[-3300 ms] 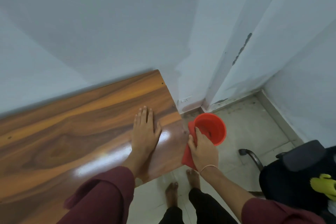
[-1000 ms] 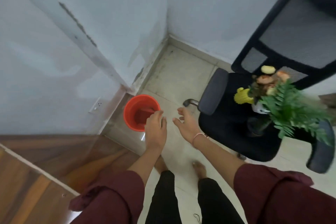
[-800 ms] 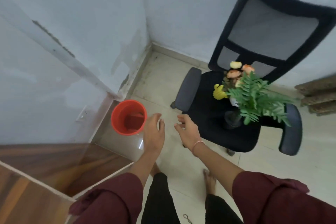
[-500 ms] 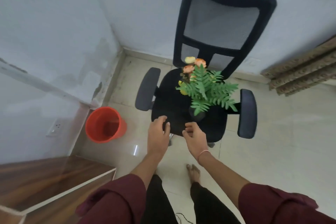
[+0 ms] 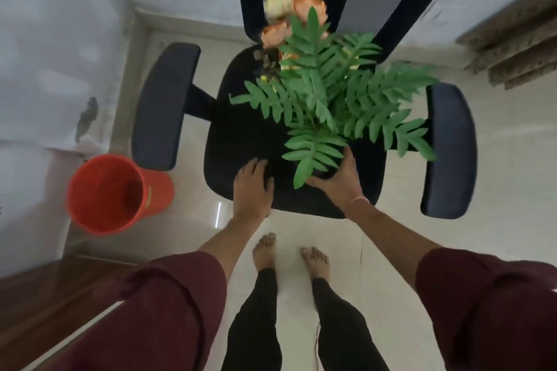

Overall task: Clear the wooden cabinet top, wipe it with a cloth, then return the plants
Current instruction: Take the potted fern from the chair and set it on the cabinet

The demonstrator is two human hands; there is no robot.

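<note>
— How are the fingers set?
— On the right hand (image 5: 339,187), thumb and fingers are curled round the dark base of the fern (image 5: 331,93), just under its nearest frond; the pot itself is mostly hidden by leaves. On the left hand (image 5: 251,190), the fingers are held nearly straight and laid flat on the seat of the chair (image 5: 238,135), with nothing grasped.
— And where is the fern kept?
— It is stood upright on the black seat, toward the right, its fronds spread as far as the right armrest (image 5: 449,150). A bunch of orange and cream flowers (image 5: 291,15) is seen just beyond it, at the far side of the seat by the mesh back — whether the two touch cannot be told.
— What is found around the chair?
— A red bucket (image 5: 105,193) is stood on the tiled floor (image 5: 497,190) to the left, just beside the left armrest (image 5: 164,105). The wooden cabinet (image 5: 45,304) is seen only at the near left corner, well apart from the plants. Maroon sleeves (image 5: 168,295) are pushed up both forearms, and two bare feet (image 5: 265,250) are planted near the seat's front edge.
</note>
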